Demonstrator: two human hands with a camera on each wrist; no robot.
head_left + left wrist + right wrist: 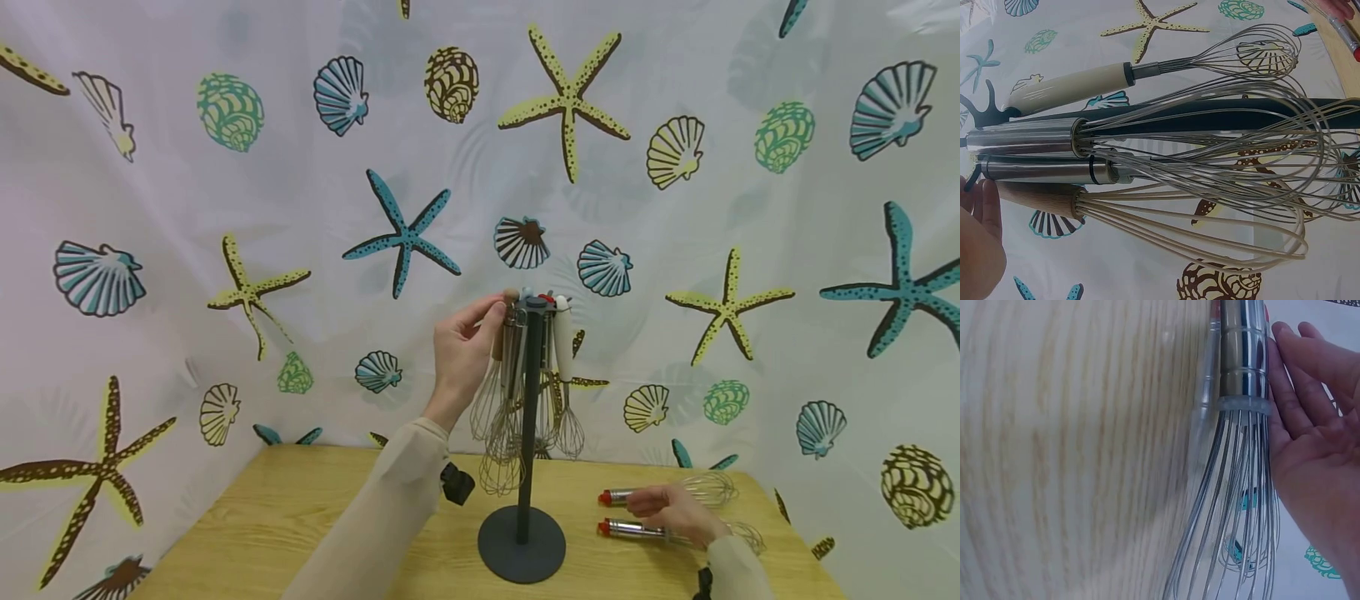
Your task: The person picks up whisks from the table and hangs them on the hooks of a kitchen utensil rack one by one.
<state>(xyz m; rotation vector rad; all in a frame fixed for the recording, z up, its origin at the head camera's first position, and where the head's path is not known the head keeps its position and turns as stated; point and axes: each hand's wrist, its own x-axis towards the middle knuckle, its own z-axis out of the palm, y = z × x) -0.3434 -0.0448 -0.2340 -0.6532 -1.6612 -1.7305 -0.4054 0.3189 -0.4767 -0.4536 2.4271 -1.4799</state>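
A dark stand (529, 417) on a round base holds several hanging whisks. At its top my left hand (465, 346) pinches the upper end of a wooden-handled whisk (1047, 199) between thumb and fingers. Beside that one hang two steel-handled whisks (1025, 139) and a cream-handled whisk (563, 342). My right hand (678, 510) is over two steel whisks with red ends lying on the table: a rear whisk (618, 497) and a front whisk (630, 528). In the right wrist view its fingers are loosely extended beside a whisk handle (1244, 350), gripping nothing.
The stand is on a light wood table (300, 500). Behind and at the sides hangs a white curtain (465, 192) printed with shells and starfish. More whisks hang behind the pole, partly hidden; a red handle end (546, 298) shows among them.
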